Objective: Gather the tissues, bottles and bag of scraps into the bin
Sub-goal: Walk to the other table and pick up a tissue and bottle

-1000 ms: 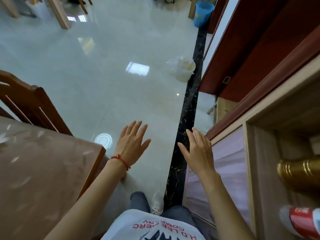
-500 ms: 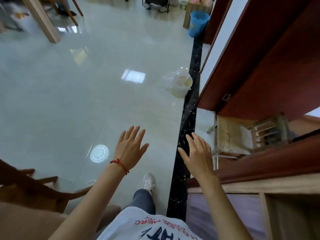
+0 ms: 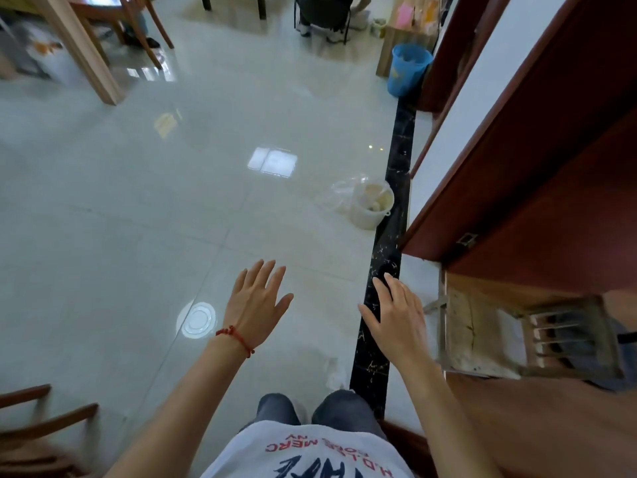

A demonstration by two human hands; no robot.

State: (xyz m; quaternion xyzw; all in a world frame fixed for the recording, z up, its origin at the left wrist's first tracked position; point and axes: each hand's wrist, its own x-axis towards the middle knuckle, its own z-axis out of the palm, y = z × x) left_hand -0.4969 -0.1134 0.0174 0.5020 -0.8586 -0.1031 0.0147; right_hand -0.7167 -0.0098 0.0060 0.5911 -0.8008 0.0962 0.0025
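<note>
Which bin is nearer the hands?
The white bin by the black floor strip, clear bag beside it; the blue bin stands farther off, against the wall.

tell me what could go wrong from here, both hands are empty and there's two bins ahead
1. The white bin and the blue bin both stand ahead; scraps might go in the wrong one.
2. The glossy floor looks slippery, so walking fast could mean a slip.
3. The left hand and right hand carry nothing, so a trip may be wasted.

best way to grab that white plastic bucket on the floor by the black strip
Likely by its open top rim: the white plastic bucket stands upright. Come from above on its near side, since the clear plastic bag lies against its left. Both hands look empty.
</note>
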